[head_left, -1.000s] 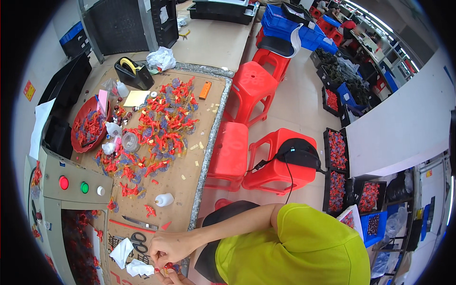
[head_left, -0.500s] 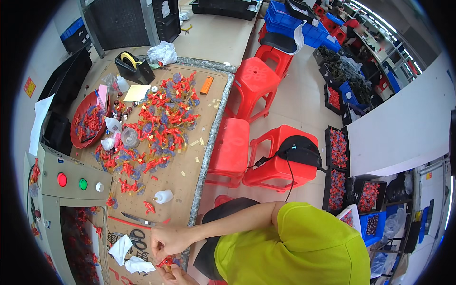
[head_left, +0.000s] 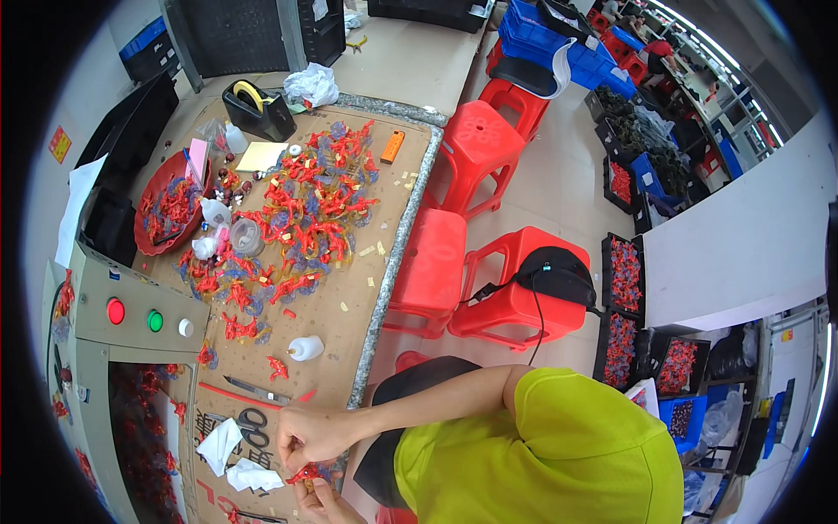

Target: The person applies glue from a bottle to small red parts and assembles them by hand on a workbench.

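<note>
My right hand (head_left: 307,432) and my left hand (head_left: 327,505) meet at the near edge of the cardboard-covered workbench (head_left: 349,297). Together they pinch a small red plastic piece (head_left: 305,475), the right from above and the left from below. My right forearm runs out of a yellow-green sleeve (head_left: 559,437); most of my left arm is cut off by the lower edge. Two crumpled white cloths (head_left: 229,454) lie just left of my hands. A small white squeeze bottle (head_left: 305,348) lies on the bench beyond them.
A big heap of red and translucent plastic pieces (head_left: 292,218) covers the bench middle, with a red bowl (head_left: 157,218) and a black tape dispenser (head_left: 257,106) behind. A grey control box with buttons (head_left: 140,310) stands left. Red stools (head_left: 511,293) stand right, beside crates of parts (head_left: 624,279).
My hands have shifted slightly right along the bench edge and drawn closer around the red piece; the view has tilted a little. Nothing else on the bench has moved.
</note>
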The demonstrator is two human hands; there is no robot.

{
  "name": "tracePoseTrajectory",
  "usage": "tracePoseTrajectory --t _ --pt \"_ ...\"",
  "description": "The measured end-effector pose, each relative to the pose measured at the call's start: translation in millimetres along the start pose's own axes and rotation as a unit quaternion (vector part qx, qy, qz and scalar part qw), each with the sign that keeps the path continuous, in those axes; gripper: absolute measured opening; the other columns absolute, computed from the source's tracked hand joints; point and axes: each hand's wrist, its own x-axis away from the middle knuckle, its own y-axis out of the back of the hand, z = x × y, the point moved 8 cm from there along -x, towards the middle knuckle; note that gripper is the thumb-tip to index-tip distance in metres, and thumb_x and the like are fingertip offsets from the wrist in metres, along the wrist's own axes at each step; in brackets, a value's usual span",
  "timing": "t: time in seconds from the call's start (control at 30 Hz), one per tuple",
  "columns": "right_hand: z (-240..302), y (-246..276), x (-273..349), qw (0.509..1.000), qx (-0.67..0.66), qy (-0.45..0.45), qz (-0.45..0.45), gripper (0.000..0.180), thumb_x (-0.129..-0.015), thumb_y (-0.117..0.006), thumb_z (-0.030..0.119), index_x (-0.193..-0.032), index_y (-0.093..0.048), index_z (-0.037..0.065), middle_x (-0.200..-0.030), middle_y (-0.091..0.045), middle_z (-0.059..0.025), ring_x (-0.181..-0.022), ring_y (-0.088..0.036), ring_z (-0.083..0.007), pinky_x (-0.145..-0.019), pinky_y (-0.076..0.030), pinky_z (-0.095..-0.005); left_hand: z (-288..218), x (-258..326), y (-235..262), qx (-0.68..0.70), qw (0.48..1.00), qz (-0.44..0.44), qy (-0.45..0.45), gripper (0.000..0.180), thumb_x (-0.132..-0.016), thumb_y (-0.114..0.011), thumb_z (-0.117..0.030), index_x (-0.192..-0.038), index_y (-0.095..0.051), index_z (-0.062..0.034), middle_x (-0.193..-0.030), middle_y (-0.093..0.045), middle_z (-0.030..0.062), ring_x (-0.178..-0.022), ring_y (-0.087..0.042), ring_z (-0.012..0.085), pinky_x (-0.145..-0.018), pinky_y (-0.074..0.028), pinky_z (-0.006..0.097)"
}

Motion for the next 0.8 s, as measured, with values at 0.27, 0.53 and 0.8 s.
tracePoseTrajectory --t 0.27,0.53,0.8 --pt "-2 -10 -2 0.999 -0.025 0.034 0.007 0.008 -0.070 -0.065 0.002 -0.073 -0.069 -0.005 -0.057 -0.063 -0.0079 -0.047 -0.056 -0.0091 -0.044 -0.041 -0.0246 8 -3 12 0.126 0.990 0.042 -0.036 0.048 -0.081 -0.066 -0.010 -0.123 -0.049 0.0061 -0.106 -0.057 0.0113 -0.097 -0.054 0.0200 -0.087 -0.043 0.029" --pt "-15 -23 -7 0.999 -0.029 0.004 0.045 0.010 -0.072 -0.068 0.004 -0.077 -0.070 -0.004 -0.063 -0.066 -0.0071 -0.056 -0.059 -0.0083 -0.051 -0.044 -0.0255 -5 4 13 0.110 0.986 0.083 -0.092 0.040 -0.086 -0.060 -0.017 -0.119 -0.051 0.0043 -0.106 -0.061 0.0142 -0.089 -0.061 0.0225 -0.072 -0.050 0.030" --pt "-36 -3 1 0.975 -0.064 -0.199 0.077 0.014 -0.080 -0.067 0.009 -0.087 -0.071 -0.003 -0.074 -0.067 -0.0066 -0.068 -0.060 -0.0097 -0.061 -0.046 -0.0249 -5 0 -19 0.177 0.980 0.088 -0.006 0.022 -0.085 -0.060 -0.008 -0.104 -0.057 0.0031 -0.093 -0.066 0.0148 -0.073 -0.065 0.0194 -0.063 -0.049 0.025"
